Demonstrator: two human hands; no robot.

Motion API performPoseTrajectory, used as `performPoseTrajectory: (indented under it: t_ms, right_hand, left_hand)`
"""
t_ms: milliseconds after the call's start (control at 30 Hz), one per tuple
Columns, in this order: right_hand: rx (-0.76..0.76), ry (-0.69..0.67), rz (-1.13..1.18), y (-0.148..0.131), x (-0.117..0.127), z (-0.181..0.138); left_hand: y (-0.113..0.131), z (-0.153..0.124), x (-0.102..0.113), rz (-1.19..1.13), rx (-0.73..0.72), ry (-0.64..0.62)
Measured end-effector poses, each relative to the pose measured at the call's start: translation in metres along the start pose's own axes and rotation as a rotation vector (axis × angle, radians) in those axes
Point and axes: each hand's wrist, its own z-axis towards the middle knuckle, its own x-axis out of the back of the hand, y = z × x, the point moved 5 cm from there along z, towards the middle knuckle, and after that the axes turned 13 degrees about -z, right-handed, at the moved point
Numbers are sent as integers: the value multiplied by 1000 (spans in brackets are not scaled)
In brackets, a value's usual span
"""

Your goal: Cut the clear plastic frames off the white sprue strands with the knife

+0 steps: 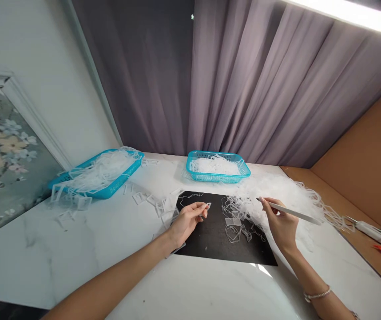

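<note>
My left hand is over the black mat, fingers pinched on a small white plastic piece with a loop-like end. My right hand grips a slim white pen-like tool near its dark tip, which points left; its exact kind is unclear. The tip is apart from the piece in my left hand. Between the two hands, loose clear plastic strips lie on the mat's right part. A big heap of white plastic strips spreads behind and beside my right hand.
A blue basket overflowing with clear strips and frames stands at the left. Another blue basket of small white pieces stands at the back. Square clear frames lie left of the mat. At far right is a white tool with an orange part.
</note>
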Motion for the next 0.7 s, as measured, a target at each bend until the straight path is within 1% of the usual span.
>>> performPoseTrajectory:
  t_ms: [167, 300, 467, 533, 600, 633, 700]
  right_hand:
    - [-23, -14, 28, 3, -1, -3]
    - [-3, -41, 77, 4, -4, -4]
    - [15, -98, 112, 7, -11, -4]
    - [24, -140, 110, 8, -15, -3]
    - [24, -177, 99, 9, -18, -1]
    - [20, -195, 94, 9, -19, 0]
    - [7, -232, 94, 9, -19, 2]
  left_hand:
    - [5, 1, 1, 55, -53, -21]
    - [8, 2, 1, 125, -78, -39]
    - [19, -4, -1, 319, -161, -90]
    - [28, -4, -5, 448, -192, -131]
    - [42, 3, -12, 591, -234, -179]
    - [51, 10, -17, 664, -264, -203]
    - [71, 35, -29, 821, -332, -251]
